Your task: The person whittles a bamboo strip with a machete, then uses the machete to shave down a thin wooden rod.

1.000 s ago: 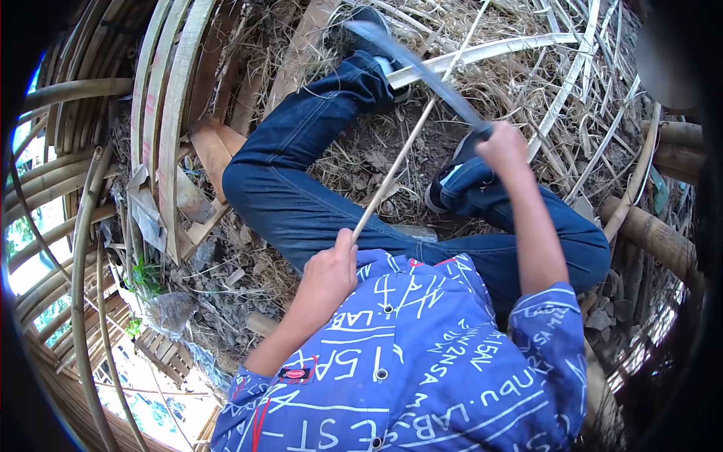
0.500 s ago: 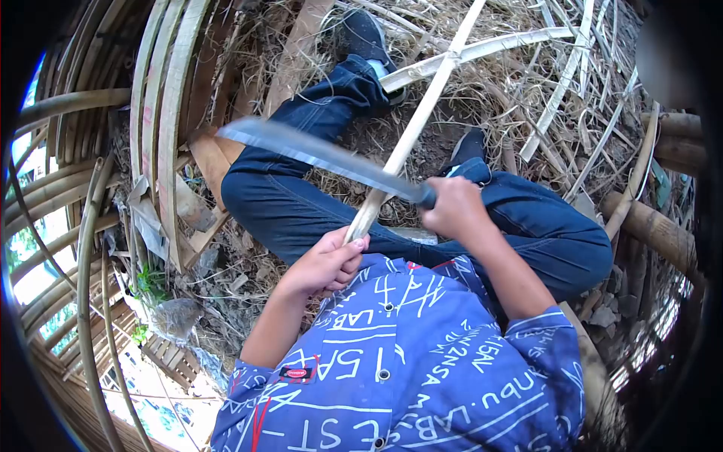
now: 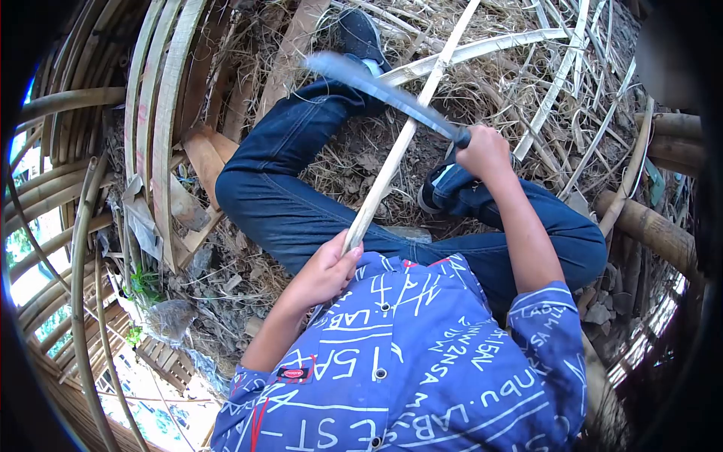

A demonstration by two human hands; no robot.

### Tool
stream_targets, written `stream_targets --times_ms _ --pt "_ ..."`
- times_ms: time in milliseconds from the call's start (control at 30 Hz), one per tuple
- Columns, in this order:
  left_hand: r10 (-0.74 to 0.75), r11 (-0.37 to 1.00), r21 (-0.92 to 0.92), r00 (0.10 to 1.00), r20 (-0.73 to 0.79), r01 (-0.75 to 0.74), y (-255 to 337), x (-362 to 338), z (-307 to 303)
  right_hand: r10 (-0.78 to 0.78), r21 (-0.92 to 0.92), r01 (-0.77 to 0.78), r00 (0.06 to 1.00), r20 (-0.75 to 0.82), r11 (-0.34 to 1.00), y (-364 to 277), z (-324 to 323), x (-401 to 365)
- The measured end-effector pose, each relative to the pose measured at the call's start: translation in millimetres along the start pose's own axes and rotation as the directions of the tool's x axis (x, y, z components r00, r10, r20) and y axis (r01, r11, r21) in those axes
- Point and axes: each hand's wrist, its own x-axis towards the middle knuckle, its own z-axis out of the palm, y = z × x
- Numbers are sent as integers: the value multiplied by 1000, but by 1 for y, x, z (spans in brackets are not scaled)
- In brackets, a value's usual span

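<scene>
My left hand is wrapped round the near end of a long pale bamboo strip, close to my shirt front. The strip slants away from me, up and to the right, between my bent legs. In my right hand is the dark handle of a machete. Its long blade lies across the strip, about midway along, with the tip blurred and pointing up-left toward my shoe. Under the strip's far part, another pale bamboo strip crosses it near the ground.
Thin shavings and dry straw cover the ground ahead. Wide bamboo slats stand to my left, near a wooden board. Bamboo poles lie at my right. Green leaves show at lower left.
My right hand has moved the machete forward along the strip, away from my body. The left hand keeps its hold on the near end, and the foot at right has shifted a little.
</scene>
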Motion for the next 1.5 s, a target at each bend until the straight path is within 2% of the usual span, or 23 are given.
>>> stream_targets --times_ms 67,200,267,333,400,467,533,567,633,733,800,833,867,933,1067,1133,1200,1267,1367,1433,1500 --pt "25 999 -34 999 31 -24 -4 -7 -3 165 147 -155 985 -59 977 21 8 21" --pt "78 992 105 997 -7 -77 -12 -4 -7 145 91 -135 984 -108 987 19 -7 23" --pt "184 961 215 982 -29 -174 -15 -1 -10 92 160 -77 992 -89 984 18 0 15" --pt "175 972 155 984 11 -175 -3 0 -6 121 291 -118 993 8 950 -9 -12 -15" --pt "-2 1000 -31 999 47 3 14 -1 -1 -64 275 71 997 -35 959 -26 2 -43" --pt "4 1000 -17 999 54 -3 9 5 -3 -164 229 136 981 104 964 -46 1 -71" --pt "98 993 60 995 20 -99 2 6 -3 -225 198 197 966 128 960 -55 4 -86" --pt "93 994 63 995 28 -94 -2 7 -3 -212 198 186 970 120 962 -56 3 -85" --pt "259 900 383 962 -84 -209 -10 7 -3 -209 167 188 971 115 968 -50 6 -79" --pt "255 888 421 960 -119 -183 -4 6 1 -201 96 190 973 117 977 -46 3 -66" --pt "261 891 407 960 -101 -199 -8 5 2 -126 42 125 992 18 991 -37 5 -55" --pt "260 893 400 962 -86 -205 -10 3 2 -43 23 42 998 37 999 -31 7 -43" --pt "258 894 402 962 -94 -200 -11 2 3 9 99 -10 1000 9 995 -21 2 -37" --pt "321 889 365 945 -67 -276 -12 1 9 -7 65 7 1000 10 998 -6 0 -21" --pt "266 895 385 962 -56 -225 -15 -4 2 58 1 -58 998 -26 998 4 -6 4" --pt "257 901 378 964 -71 -212 -12 -12 5 231 144 -224 972 -32 964 28 -3 27" --pt "222 918 357 970 -98 -174 -7 -13 8 168 73 -162 982 -84 984 31 -8 35" --pt "217 911 381 970 -111 -160 -8 -10 2 168 79 -162 982 -88 984 25 -14 29" --pt "331 866 425 939 -94 -263 -8 -2 -1 122 195 -111 991 -47 975 8 -15 2" --pt "311 859 461 943 -121 -224 3 3 3 -37 215 49 997 -61 975 -10 -7 -33" --pt "304 835 514 943 -137 -194 5 11 3 -87 202 67 992 91 977 -38 -1 -65"
